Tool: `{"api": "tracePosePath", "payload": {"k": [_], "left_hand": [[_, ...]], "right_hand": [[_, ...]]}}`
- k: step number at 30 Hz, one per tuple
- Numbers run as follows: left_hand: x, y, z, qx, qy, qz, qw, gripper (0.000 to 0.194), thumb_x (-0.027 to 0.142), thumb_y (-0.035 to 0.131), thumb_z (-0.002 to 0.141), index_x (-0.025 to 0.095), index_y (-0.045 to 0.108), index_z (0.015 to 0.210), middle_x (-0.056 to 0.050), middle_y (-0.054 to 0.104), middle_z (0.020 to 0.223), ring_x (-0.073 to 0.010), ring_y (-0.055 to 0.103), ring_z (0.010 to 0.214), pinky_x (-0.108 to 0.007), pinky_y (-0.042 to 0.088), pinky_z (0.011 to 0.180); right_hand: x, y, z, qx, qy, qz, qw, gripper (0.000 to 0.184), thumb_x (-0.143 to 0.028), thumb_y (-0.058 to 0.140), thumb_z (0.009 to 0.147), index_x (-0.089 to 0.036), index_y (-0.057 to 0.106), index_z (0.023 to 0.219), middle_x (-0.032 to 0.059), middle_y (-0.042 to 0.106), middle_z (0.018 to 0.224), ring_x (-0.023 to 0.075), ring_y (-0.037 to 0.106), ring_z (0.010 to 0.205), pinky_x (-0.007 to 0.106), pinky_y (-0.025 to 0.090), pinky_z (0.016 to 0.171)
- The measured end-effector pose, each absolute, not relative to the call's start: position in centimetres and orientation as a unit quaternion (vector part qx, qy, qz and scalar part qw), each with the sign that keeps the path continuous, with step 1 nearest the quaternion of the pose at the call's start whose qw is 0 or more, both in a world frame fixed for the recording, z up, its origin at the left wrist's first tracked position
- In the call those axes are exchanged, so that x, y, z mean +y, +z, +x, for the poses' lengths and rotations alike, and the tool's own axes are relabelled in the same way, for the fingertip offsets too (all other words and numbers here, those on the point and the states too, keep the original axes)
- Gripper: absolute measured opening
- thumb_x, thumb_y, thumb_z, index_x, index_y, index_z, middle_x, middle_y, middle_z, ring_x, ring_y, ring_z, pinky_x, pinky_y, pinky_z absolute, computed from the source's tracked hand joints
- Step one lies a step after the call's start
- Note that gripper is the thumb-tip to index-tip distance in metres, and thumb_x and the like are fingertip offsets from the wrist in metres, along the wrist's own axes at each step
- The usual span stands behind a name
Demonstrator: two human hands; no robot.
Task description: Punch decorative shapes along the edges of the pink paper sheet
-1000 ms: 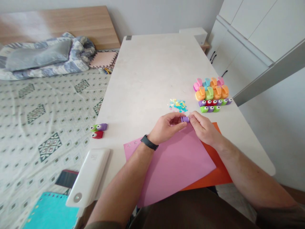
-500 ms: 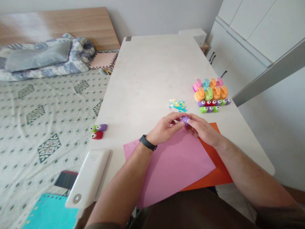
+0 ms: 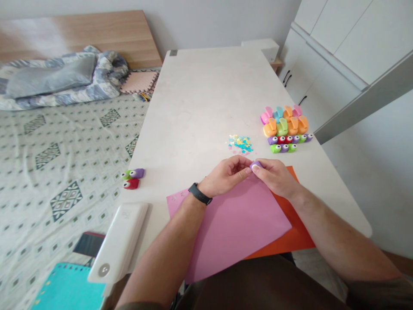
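A small purple craft punch (image 3: 255, 165) with a white button is held between my hands, above the far edge of a pink sheet (image 3: 235, 219). My right hand (image 3: 277, 175) is closed round it, thumb on the white button. My left hand (image 3: 226, 174), with a black band on its wrist, pinches the punch's left side; its curled fingertips are partly hidden. Under the pink sheet lies an orange sheet (image 3: 290, 234). Just beyond my hands is a scatter of blue, yellow and pink paper cut-outs (image 3: 241, 144). Small punched holes mark the pink sheet's left corner.
More small punches (image 3: 284, 140) and larger lever punches (image 3: 285, 121) stand in rows at the right. Three small punches (image 3: 132, 178) sit by the table's left edge. A white oblong device (image 3: 119, 241) overhangs that edge, near a turquoise notebook (image 3: 67, 286) and a dark phone (image 3: 88, 243).
The purple punch has turned in my hands, its white button now facing up under my right thumb. My left fingers have drawn back slightly. A few pink bits now lie near the pile.
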State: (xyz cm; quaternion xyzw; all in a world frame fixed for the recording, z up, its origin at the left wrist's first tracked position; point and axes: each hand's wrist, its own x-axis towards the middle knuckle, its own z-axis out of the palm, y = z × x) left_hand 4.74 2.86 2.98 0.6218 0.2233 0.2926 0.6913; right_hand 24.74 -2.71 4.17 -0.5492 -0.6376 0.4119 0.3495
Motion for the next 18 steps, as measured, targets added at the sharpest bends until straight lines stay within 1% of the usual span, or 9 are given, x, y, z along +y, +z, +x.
{"api": "tracePosePath", "payload": {"k": [3,6,9,13,18], "left_hand": [[2.83,3.18,4.76,0.227,0.287,0.609,0.704,0.040,0.046,0.071,0.093,0.011,0.069,0.114,-0.011,0.071,0.104,-0.0170,0.065,0.093,-0.031,0.053,0.084],[2.87,3.08,4.84,0.233,0.291,0.595,0.712,0.040,0.044,0.074,0.092,0.011,0.070,0.114,-0.011,0.071,0.104,-0.0162,0.065,0.092,-0.030,0.053,0.083],[2.96,2.83,4.90,0.236,0.302,0.580,0.719,0.038,0.042,0.079,0.088,0.011,0.071,0.109,-0.008,0.071,0.098,-0.0138,0.064,0.087,-0.028,0.052,0.080],[3.09,2.74,4.91,0.237,0.304,0.569,0.726,0.039,0.044,0.081,0.085,0.012,0.071,0.105,-0.005,0.070,0.089,-0.0123,0.063,0.079,-0.027,0.052,0.075],[3.07,2.95,4.91,0.237,0.301,0.567,0.729,0.038,0.042,0.084,0.083,0.012,0.071,0.102,-0.004,0.069,0.085,-0.0107,0.062,0.075,-0.026,0.052,0.072]], "right_hand": [[-2.66,4.19,24.63,-0.656,0.356,-0.570,0.345,0.040,-0.043,0.054,0.098,-0.020,0.045,0.066,-0.0038,0.043,0.060,0.0116,0.039,0.059,0.029,0.029,0.056],[-2.63,4.23,24.60,-0.672,0.329,-0.569,0.340,0.039,-0.043,0.053,0.099,-0.021,0.043,0.068,-0.0037,0.043,0.061,0.0117,0.040,0.059,0.029,0.029,0.056],[-2.71,4.25,24.63,-0.690,0.328,-0.548,0.340,0.038,-0.043,0.050,0.101,-0.021,0.044,0.070,-0.0034,0.045,0.063,0.0121,0.041,0.060,0.029,0.031,0.057],[-2.95,4.22,24.70,-0.708,0.315,-0.532,0.341,0.036,-0.041,0.051,0.102,-0.021,0.043,0.073,-0.0034,0.045,0.065,0.0124,0.041,0.060,0.029,0.031,0.057],[-3.08,4.11,24.85,-0.724,0.303,-0.526,0.327,0.032,-0.042,0.049,0.102,-0.022,0.045,0.077,-0.0022,0.048,0.068,0.0139,0.044,0.062,0.030,0.033,0.060]]}}
